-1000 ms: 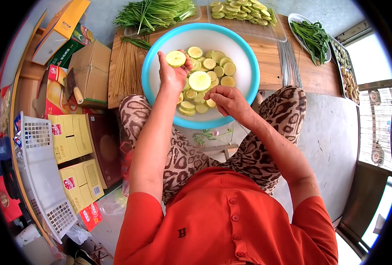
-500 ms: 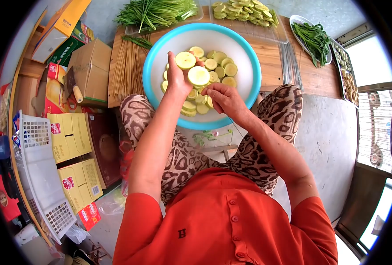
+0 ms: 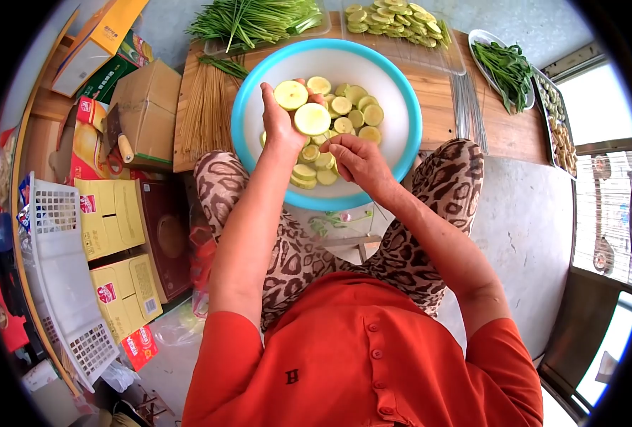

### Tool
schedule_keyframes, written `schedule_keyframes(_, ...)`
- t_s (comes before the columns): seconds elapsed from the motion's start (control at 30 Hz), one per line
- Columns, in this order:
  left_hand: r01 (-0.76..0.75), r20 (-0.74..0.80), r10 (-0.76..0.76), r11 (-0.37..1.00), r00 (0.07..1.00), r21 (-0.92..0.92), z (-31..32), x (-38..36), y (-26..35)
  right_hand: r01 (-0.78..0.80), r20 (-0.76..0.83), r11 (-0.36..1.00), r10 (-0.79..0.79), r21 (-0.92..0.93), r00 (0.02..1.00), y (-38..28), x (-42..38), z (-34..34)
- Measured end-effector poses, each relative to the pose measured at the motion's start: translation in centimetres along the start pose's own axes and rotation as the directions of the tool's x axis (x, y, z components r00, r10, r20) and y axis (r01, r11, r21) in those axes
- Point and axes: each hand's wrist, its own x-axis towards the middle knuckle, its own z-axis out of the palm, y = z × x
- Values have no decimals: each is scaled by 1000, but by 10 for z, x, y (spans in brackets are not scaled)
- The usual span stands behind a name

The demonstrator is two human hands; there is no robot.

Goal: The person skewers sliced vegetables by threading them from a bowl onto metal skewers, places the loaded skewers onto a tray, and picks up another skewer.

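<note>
My left hand (image 3: pixel 279 129) is over the basin, cupped around two round zucchini slices (image 3: pixel 312 119), their pale cut faces turned up. Just to the right, my right hand (image 3: pixel 362 165) has its thumb and forefinger pinched together close to the lower slice. A thin metal skewer (image 3: pixel 381 211) seems to run out below that hand; its tip is hard to make out. Beneath both hands, more zucchini slices (image 3: pixel 371 115) lie in a white basin with a blue rim (image 3: pixel 415 117), held between my knees and the table edge.
Bamboo skewers (image 3: pixel 203 107) and metal skewers (image 3: pixel 467 107) lie on the wooden table (image 3: pixel 433 92). Behind are chives (image 3: pixel 255 21), a tray of zucchini slices (image 3: pixel 394 21) and a plate of leafy greens (image 3: pixel 504 67). Cardboard boxes (image 3: pixel 145 107) and a knife (image 3: pixel 124 146) are at left.
My left hand has shifted slightly left with the two zucchini slices. The right hand has moved a little left too, staying pinched beside the lower slice.
</note>
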Motion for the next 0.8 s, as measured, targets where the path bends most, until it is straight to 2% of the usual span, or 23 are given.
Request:
schedule_keyframes(0.13, -13, 0, 13, 1000, 1000, 5, -1, 0, -4, 41, -9, 999, -41, 20, 999, 6, 1, 1)
schedule_keyframes(0.8, -54, -10, 54, 998, 998, 14, 0, 0, -9, 40, -34, 999, -39, 15, 999, 8, 5, 5)
